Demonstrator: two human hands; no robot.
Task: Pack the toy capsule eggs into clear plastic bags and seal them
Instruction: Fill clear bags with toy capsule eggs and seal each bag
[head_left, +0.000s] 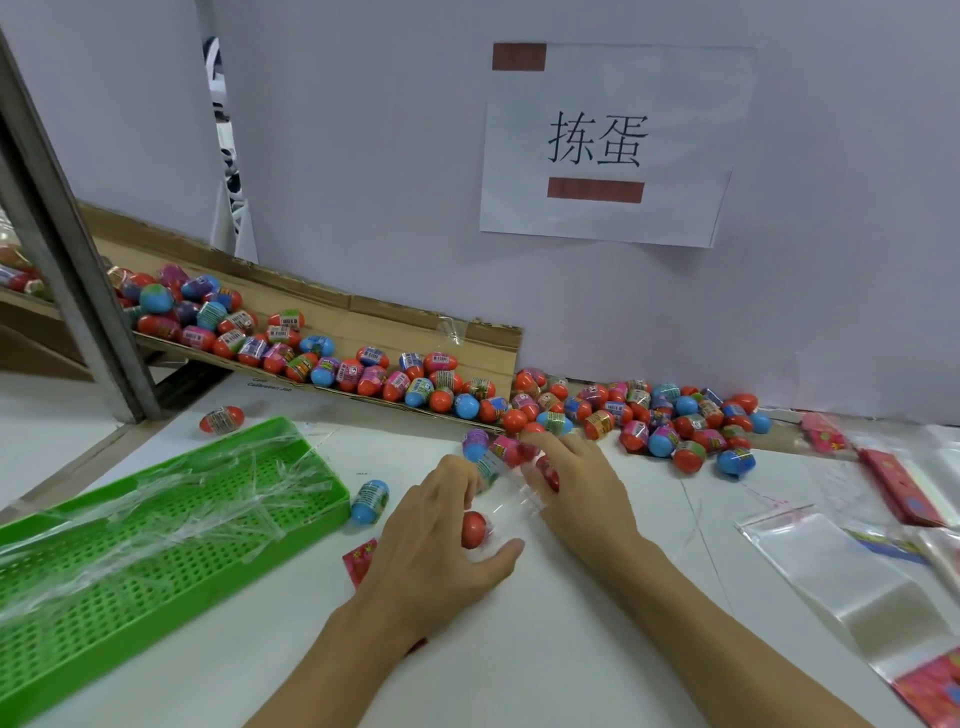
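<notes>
Filling step: both hands work a clear plastic bag (511, 499) mid-desk. Left hand (441, 540) curls round its red-egg end; right hand (576, 483), fingers loosely bent, steadies eggs inside. Next, prob.: more eggs from pile (675, 421), then seal.

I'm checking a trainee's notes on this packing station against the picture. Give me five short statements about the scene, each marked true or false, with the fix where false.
1. Both hands, the left hand and the right hand, hold the clear bag between them. True.
2. The green tray is filled with eggs. False: it holds only crumpled clear film.
3. A lone blue egg lies beside the tray's right end. True.
4. The loose eggs lie in a pile against the back wall. True.
5. The spare bags lie to the left of the tray. False: they lie on the table's right side.
</notes>
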